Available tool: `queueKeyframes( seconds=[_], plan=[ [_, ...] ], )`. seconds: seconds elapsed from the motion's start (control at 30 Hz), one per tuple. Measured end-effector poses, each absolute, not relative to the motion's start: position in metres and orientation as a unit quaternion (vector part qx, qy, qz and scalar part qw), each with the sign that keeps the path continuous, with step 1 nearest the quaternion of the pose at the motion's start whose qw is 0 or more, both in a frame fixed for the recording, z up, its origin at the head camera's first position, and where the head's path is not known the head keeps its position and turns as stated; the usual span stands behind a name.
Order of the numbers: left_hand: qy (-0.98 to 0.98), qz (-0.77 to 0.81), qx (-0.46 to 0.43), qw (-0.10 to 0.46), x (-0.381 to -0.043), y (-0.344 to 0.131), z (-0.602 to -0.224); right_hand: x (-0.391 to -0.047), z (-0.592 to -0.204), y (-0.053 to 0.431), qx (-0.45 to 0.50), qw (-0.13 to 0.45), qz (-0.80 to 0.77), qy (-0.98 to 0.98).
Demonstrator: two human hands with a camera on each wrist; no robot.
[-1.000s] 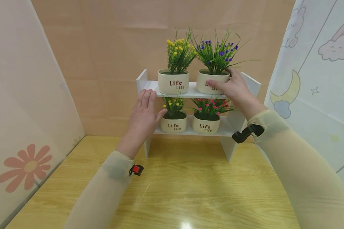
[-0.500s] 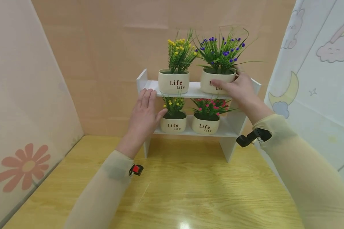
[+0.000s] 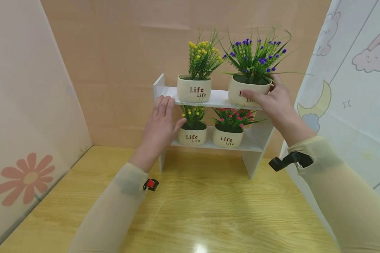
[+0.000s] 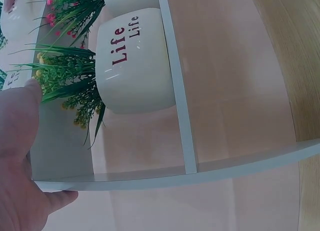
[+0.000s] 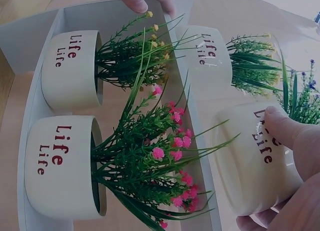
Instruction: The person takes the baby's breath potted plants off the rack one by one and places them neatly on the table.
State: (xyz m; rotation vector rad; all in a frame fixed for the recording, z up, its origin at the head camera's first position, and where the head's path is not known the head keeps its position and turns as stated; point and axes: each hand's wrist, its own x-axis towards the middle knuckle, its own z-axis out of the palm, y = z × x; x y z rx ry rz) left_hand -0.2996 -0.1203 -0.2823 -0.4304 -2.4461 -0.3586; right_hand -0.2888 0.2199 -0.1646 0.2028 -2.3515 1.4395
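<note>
My right hand [image 3: 277, 102] grips a cream oval pot [image 3: 245, 92] of purple flowers by its right side, thumb across the "Life" lettering. In the right wrist view this pot [image 5: 250, 166] leans at the top board's right part; whether its base touches the board cannot be told. With straight fingers, my left hand [image 3: 159, 123] rests on the left front corner of the white two-tier shelf [image 3: 220, 101], its thumb held out below the top board. A matching pot with tall yellow flowers [image 3: 194, 88] stands on the top board, left of the purple one.
On the lower board stand a yellow-flowered pot [image 3: 191, 136] and a pink-flowered pot [image 3: 228, 137]. The shelf stands on a wood-grain table [image 3: 190, 207]. Behind it hangs a peach backdrop [image 3: 120, 63]; printed curtains flank both sides.
My right hand has moved the purple-flowered pot to the right, away from the yellow one and a little toward me. My left hand has stayed at the shelf's corner.
</note>
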Motion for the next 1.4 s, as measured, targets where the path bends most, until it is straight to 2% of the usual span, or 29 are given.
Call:
queueKeyframes(
  seconds=[0.87,1.4],
  plan=[
    [-0.933,-0.132,-0.156,0.295,-0.302,-0.12,-0.282,-0.251,-0.183,0.245,0.054,0.193,0.507,-0.838],
    [-0.931,-0.138,-0.156,0.3,-0.304,-0.12,-0.283,-0.231,-0.204,0.259,0.038,0.168,0.503,-0.847]
  ],
)
